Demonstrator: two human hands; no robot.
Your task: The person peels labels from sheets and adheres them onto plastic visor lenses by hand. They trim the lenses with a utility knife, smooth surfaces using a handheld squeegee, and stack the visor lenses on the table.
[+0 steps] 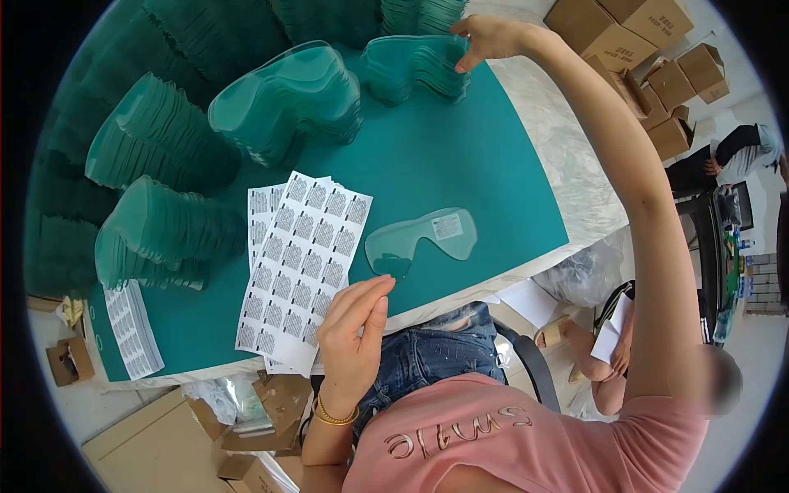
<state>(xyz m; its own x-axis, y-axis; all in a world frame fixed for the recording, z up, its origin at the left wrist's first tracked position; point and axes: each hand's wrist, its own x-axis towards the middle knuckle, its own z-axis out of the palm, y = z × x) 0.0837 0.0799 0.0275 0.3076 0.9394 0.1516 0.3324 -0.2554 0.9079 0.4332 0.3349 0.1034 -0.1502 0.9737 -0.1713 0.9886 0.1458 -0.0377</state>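
A clear, goggle-shaped plastic lens (pixel 421 238) lies on the green table mat, with a small printed label (pixel 448 226) on its right lobe. My left hand (pixel 352 333) is beside its lower left edge, fingers extended and thumb apart, with nothing visible between them. Under and beside that hand are overlapping sheets of printed labels (pixel 300 259). At the far end of the mat, my right hand (pixel 491 41) has thumb and fingers around the right end of a lens stack (pixel 415 66). How many lenses it grips cannot be made out.
More lens stacks (pixel 288 103) stand along the back and left, including a leaning one (pixel 168 222). A pile of label sheets (pixel 131 329) lies at the left front edge. Cardboard boxes (pixel 620 37) sit beyond the right edge. Another person (pixel 735 156) is at the far right.
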